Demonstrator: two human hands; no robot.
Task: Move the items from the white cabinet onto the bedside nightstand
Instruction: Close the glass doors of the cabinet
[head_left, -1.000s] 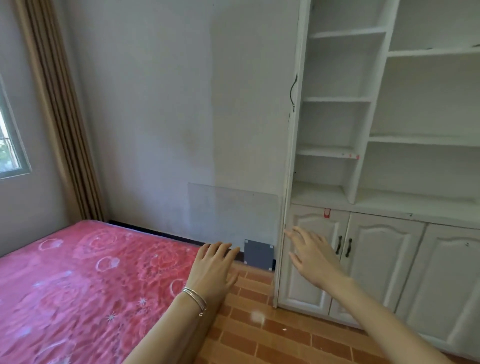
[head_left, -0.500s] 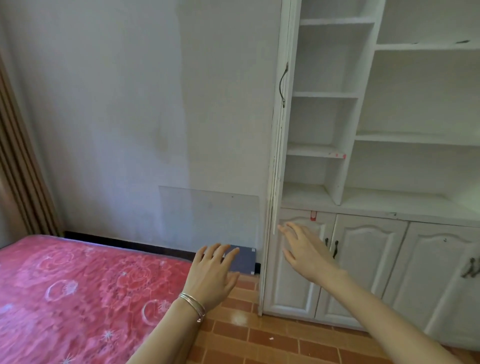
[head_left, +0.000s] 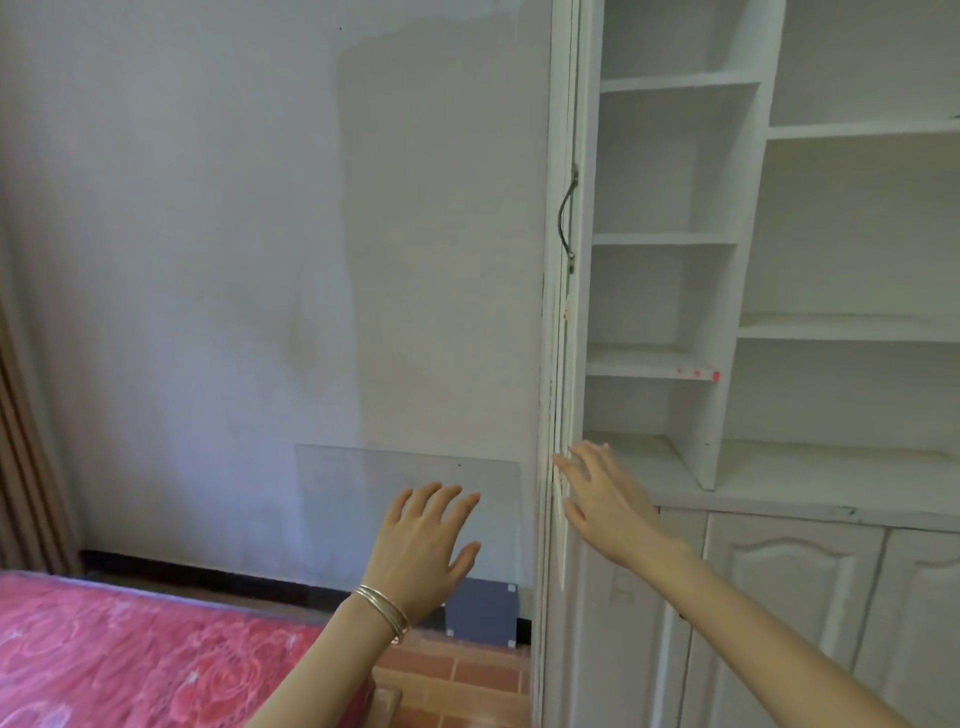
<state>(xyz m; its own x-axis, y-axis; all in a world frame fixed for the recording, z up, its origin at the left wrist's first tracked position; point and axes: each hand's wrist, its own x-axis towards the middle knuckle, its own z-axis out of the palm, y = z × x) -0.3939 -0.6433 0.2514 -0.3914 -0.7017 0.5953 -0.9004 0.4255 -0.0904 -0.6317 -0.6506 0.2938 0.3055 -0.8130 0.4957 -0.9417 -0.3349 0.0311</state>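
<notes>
Left grip (head_left: 422, 545) and right grip (head_left: 609, 500) splayed apart; right perhaps touches white cabinet (head_left: 779, 597) edge.

left grip (head_left: 421, 545): bare, no glove or ring to be seen.
bangles (head_left: 382, 612): a few thin metal hoops, pale gold, stacked close together on the left wrist.
left forearm (head_left: 311, 675): bare to the frame's bottom edge.
right grip (head_left: 608, 499): bare.
right forearm (head_left: 753, 623): bare, unsleeved all along its visible length.

The white cabinet (head_left: 717, 415) ran off the top and right edges. The left hand (head_left: 421, 551) hid part of the grey panel (head_left: 483, 610).
</notes>
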